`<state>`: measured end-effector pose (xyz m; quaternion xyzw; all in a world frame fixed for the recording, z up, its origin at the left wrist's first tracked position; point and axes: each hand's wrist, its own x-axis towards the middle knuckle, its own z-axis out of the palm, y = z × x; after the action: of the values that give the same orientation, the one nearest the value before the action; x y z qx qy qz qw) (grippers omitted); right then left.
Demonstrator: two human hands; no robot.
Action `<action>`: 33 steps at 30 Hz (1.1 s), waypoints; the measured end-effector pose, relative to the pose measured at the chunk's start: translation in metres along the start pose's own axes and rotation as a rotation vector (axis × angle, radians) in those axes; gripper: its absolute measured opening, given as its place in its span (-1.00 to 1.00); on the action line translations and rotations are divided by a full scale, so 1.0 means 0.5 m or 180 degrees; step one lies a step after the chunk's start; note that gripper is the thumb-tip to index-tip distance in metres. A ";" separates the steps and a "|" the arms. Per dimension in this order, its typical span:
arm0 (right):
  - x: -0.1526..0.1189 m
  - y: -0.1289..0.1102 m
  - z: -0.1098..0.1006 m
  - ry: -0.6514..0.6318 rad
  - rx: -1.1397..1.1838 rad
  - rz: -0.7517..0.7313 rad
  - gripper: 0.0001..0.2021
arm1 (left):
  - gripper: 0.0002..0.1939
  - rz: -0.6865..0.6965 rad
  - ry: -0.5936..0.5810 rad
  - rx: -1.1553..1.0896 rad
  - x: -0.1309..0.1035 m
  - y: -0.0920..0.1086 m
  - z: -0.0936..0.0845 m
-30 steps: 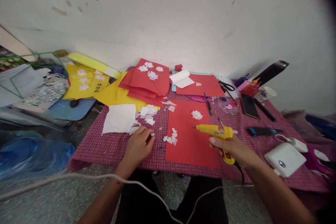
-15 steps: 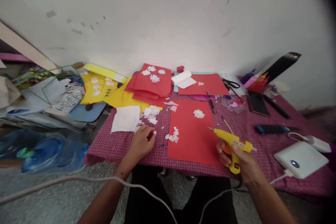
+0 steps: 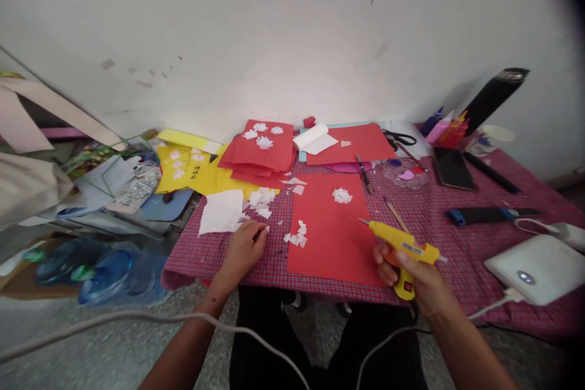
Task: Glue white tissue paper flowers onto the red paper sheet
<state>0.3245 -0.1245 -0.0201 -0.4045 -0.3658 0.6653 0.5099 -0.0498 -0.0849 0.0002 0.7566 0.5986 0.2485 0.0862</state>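
My right hand (image 3: 406, 268) is wrapped round a yellow glue gun (image 3: 402, 244), its nozzle pointing left over the right side of a red sheet (image 3: 329, 244). A white paper flower (image 3: 342, 195) lies near the sheet's top, and small white petals (image 3: 299, 234) rest at its left edge. My left hand (image 3: 247, 247) is closed on the checked cloth left of the sheet; a tiny white bit shows at its fingertips, too small to name. Just behind it are torn white paper pieces (image 3: 261, 200) and a white paper square (image 3: 222, 212).
Red sheets with white flowers (image 3: 262, 149) are stacked at the back. A paper roll (image 3: 311, 136), scissors (image 3: 400, 137), a pen (image 3: 364, 173) and a paint palette (image 3: 406, 175) lie further right. A phone (image 3: 453, 167), a knife (image 3: 479, 215) and a white power bank (image 3: 537, 268) are at the right.
The camera view has shifted slightly, showing more at the left. My left fingers look more closed together. My right hand still holds the glue gun in nearly the same place.
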 end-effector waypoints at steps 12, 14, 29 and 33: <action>0.000 0.010 -0.003 0.0075 -0.0092 -0.0079 -0.70 | -0.76 0.0610 -0.0456 0.0319 0.125 0.069 -0.025; -0.002 0.009 0.000 0.0110 -0.0132 -0.0084 -0.70 | -0.75 0.0748 -0.0597 0.0457 0.148 0.079 -0.020; 0.005 0.006 0.005 0.0160 -0.0055 -0.0105 -0.71 | -0.82 0.1030 -0.1208 0.0515 0.223 0.047 0.046; 0.007 0.015 0.000 0.0133 0.0021 -0.0107 -0.72 | -0.79 0.1072 -0.1212 0.0460 0.218 0.032 0.052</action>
<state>0.3213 -0.1226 -0.0274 -0.4104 -0.3597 0.6492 0.5299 -0.0060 0.0187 0.0144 0.8829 0.4534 0.0691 0.1005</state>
